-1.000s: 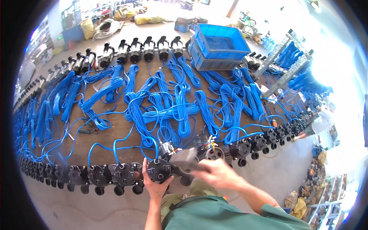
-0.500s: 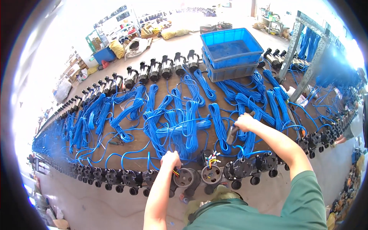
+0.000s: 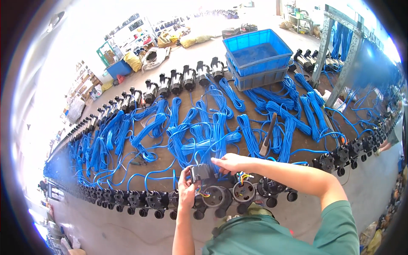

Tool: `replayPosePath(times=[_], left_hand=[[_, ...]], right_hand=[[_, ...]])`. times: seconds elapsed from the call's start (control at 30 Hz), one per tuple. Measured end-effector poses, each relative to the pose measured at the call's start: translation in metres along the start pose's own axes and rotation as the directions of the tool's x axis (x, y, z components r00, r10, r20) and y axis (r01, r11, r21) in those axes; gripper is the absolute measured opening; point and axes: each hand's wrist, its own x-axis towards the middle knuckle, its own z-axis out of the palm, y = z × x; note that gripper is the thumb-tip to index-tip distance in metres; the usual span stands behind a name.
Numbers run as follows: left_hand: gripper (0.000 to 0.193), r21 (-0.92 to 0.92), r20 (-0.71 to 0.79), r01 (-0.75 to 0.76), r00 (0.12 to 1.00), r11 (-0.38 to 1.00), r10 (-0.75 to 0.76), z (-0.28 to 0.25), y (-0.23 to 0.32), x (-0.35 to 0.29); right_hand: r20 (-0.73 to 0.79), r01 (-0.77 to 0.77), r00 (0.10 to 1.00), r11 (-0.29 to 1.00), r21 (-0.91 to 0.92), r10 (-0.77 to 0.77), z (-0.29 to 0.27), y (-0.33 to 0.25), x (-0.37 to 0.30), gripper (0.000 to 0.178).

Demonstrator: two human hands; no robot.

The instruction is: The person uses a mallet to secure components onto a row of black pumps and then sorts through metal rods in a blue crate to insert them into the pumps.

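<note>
My left hand [image 3: 185,189] is wrapped round a black box-shaped cover [image 3: 201,172], raised above the near row of pumps. At the cover's right side is my right hand [image 3: 230,163], its fingers closed in a pinch; what lies between them is too small to make out. Below the cover, coloured wires [image 3: 205,195] come out beside a pump with a round grey end face [image 3: 213,196]. Another round-ended pump [image 3: 244,192] stands to its right, yellow, blue and white wires [image 3: 243,177] sticking up from it. A brown-handled tool [image 3: 267,135] lies on the table among the cables.
Bundles of blue cable [image 3: 211,138] cover much of the brown table [image 3: 163,165]. More pumps [image 3: 189,77] line its far edge. Two stacked crates, the upper a blue crate [image 3: 258,55], stand at the back beside a metal frame [image 3: 323,46]. Someone else's arm [image 3: 384,145] shows at far right.
My right hand has let go of the brown-handled tool, now on the table, and moved left to the cover. My left hand has lifted the black cover. The view has shifted slightly.
</note>
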Motion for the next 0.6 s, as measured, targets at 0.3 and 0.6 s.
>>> replayPosePath(times=[0.3,0.6], left_hand=[[0.072,-0.269,0.119,-0.247,0.951,0.931,0.286,-0.001,-0.008,-0.028],[0.047,0.536,0.079,0.005,0.995,0.844,-0.056,-0.001,-0.033,-0.023]], right_hand=[[-0.01,0.391,0.9,0.797,0.461,-0.436,0.048,-0.045,0.032,0.037],[-0.251,0.128,0.965,0.971,0.201,-0.075,0.06,0.015,0.017,0.05]])
